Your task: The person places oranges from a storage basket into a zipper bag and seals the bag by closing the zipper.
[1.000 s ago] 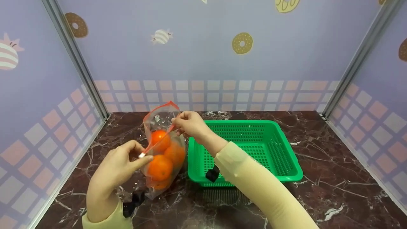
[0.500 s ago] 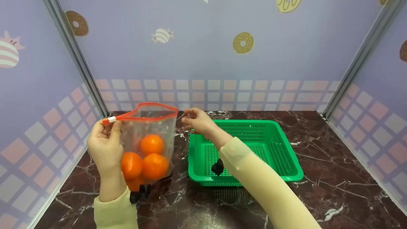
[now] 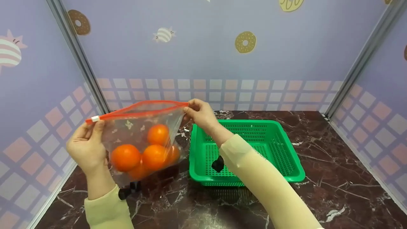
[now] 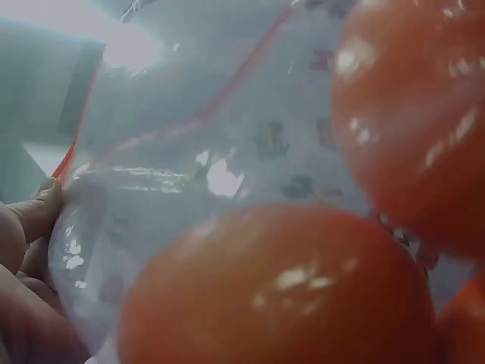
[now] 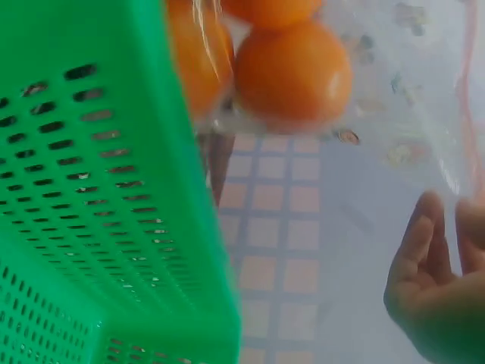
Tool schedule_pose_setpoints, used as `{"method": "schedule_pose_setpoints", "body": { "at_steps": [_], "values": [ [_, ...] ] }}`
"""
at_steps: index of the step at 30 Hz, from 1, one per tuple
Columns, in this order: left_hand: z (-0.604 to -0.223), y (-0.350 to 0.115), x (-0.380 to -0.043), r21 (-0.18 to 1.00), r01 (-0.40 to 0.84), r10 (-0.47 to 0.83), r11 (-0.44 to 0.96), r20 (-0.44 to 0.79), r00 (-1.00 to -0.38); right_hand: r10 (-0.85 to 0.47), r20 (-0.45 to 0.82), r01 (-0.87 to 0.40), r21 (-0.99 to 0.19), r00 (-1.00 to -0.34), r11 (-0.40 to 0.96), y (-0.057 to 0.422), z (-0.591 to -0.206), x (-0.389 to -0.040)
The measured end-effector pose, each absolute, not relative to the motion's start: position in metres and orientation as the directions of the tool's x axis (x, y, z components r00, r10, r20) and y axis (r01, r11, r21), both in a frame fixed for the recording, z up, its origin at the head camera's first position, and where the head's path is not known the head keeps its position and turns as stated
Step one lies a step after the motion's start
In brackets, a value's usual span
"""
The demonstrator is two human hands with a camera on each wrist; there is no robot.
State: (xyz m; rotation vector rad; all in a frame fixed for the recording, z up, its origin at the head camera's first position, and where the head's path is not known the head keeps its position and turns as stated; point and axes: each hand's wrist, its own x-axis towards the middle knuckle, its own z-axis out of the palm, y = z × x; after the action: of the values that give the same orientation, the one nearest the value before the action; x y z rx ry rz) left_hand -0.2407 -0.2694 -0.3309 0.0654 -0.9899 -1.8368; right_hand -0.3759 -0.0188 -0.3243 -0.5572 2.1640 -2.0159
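Between both hands hangs a clear zip bag with a red zip edge and a white slider at its left end. Several oranges lie in its lower part; the left wrist view shows an orange close up through the plastic. My left hand pinches the top left corner beside the slider. With thumb and forefinger, my right hand pinches the right end of the red edge. Its fingers show at the right of the right wrist view. The bag's mouth gapes in the middle.
A green plastic basket with slotted walls stands on the dark marbled table, right of the bag and under the right forearm. Patterned walls close off the back and both sides.
The left hand has gone up and left with its corner. The right hand released the bag's edge, then took its right end. The bag is now stretched wide, facing the camera.
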Motion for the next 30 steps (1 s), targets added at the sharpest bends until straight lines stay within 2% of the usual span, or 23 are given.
{"method": "schedule_pose_setpoints", "body": {
  "at_steps": [4,6,14,17,19,21,24,27,30],
  "values": [
    [-0.336,-0.275,-0.247,0.59,0.777,-0.823,-0.219,0.315,-0.472,-0.279,0.161,-0.182,-0.982,-0.947,0.049,-0.017,-0.324,-0.378],
    [-0.339,-0.272,-0.253,0.552,0.794,-0.822,-0.254,0.31,-0.478,-0.267,0.156,-0.187,-0.978,-0.951,0.097,-0.017,-0.328,-0.379],
    [-0.345,-0.254,-0.269,0.497,0.833,-0.778,-0.243,0.413,-0.474,-0.254,0.074,-0.146,-0.949,-0.964,0.279,-0.013,-0.349,-0.385],
    [-0.345,-0.251,-0.269,0.509,0.832,-0.775,-0.221,0.426,-0.466,-0.231,0.105,-0.176,-0.932,-0.967,0.316,-0.013,-0.347,-0.383],
    [-0.344,-0.25,-0.268,0.509,0.831,-0.772,-0.224,0.427,-0.47,-0.194,0.182,-0.238,-0.917,-0.964,0.32,-0.016,-0.343,-0.379],
    [-0.343,-0.247,-0.267,0.519,0.829,-0.767,-0.21,0.438,-0.469,-0.157,0.3,-0.335,-0.891,-0.941,0.306,-0.022,-0.337,-0.372],
    [-0.341,-0.242,-0.266,0.523,0.827,-0.75,-0.207,0.458,-0.477,-0.157,0.48,-0.505,-0.815,-0.863,0.283,-0.033,-0.325,-0.358],
    [-0.339,-0.236,-0.264,0.556,0.812,-0.736,-0.177,0.473,-0.484,-0.255,0.577,-0.63,-0.726,-0.776,0.276,-0.047,-0.312,-0.341],
    [-0.338,-0.229,-0.262,0.605,0.786,-0.726,-0.127,0.483,-0.489,-0.376,0.597,-0.701,-0.658,-0.709,0.275,-0.061,-0.301,-0.324]
  ]
}}
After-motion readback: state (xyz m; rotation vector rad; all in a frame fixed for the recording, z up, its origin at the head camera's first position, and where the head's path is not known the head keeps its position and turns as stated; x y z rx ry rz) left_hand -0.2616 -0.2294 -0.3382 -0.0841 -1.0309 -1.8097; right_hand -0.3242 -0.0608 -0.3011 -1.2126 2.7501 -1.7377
